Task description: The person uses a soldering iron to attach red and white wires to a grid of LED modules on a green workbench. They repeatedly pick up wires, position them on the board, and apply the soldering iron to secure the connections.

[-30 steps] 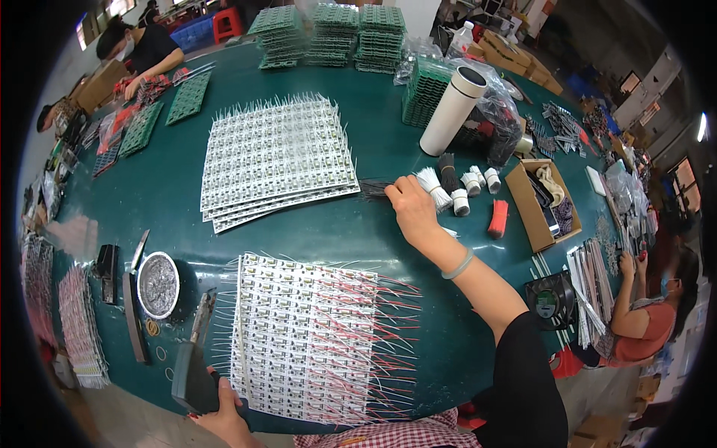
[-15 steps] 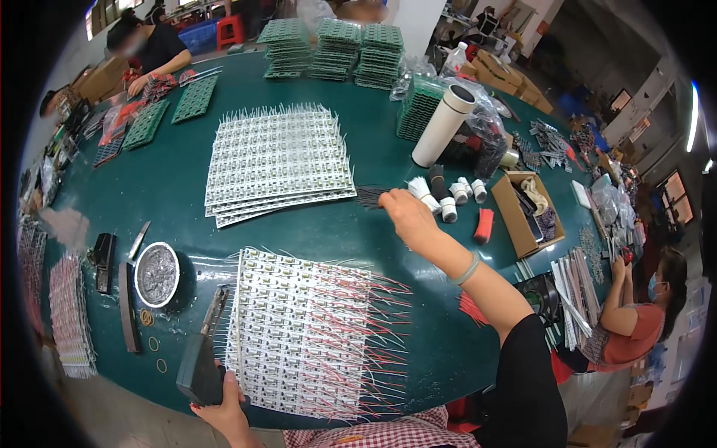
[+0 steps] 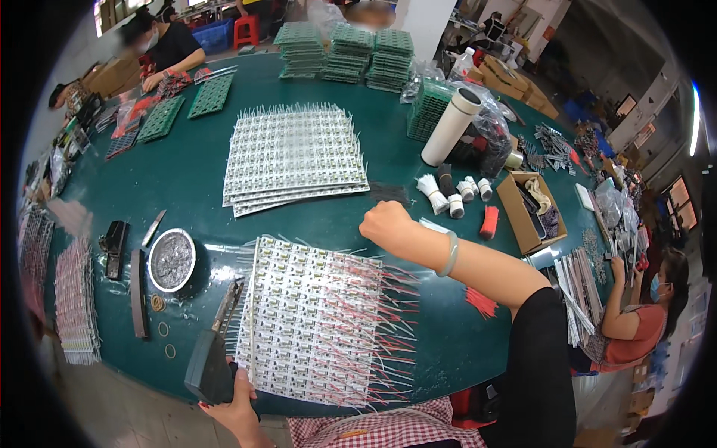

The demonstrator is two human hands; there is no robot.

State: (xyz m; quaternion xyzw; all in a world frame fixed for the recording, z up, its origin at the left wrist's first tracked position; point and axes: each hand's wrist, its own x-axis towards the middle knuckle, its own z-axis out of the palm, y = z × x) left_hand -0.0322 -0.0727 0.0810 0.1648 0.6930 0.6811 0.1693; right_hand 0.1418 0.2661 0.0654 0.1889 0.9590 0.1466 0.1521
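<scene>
My right hand [image 3: 386,222] is curled into a fist over the far edge of the near white circuit-board panel [image 3: 314,321], which has red and white wires sticking out to its right. What the fist encloses is hidden. Just beyond it lies a small pile of thin black pieces [image 3: 390,193] on the green table [image 3: 187,187]. My left hand [image 3: 237,403] at the table's near edge grips the handle of a black hand tool [image 3: 213,358], whose metal tip points along the panel's left edge.
A stack of white panels [image 3: 295,157] lies farther back. A round metal tin [image 3: 172,259] and black tools [image 3: 114,243] sit at the left. White spools [image 3: 455,198], a red block [image 3: 489,222], a cardboard box [image 3: 526,213] and a white roll [image 3: 452,125] stand at the right. A seated person [image 3: 635,321] works at the right, another person [image 3: 164,45] at the far left.
My right hand has drawn back from the black pile toward the near panel and is now a fist. My left hand with the tool has stayed at the near edge.
</scene>
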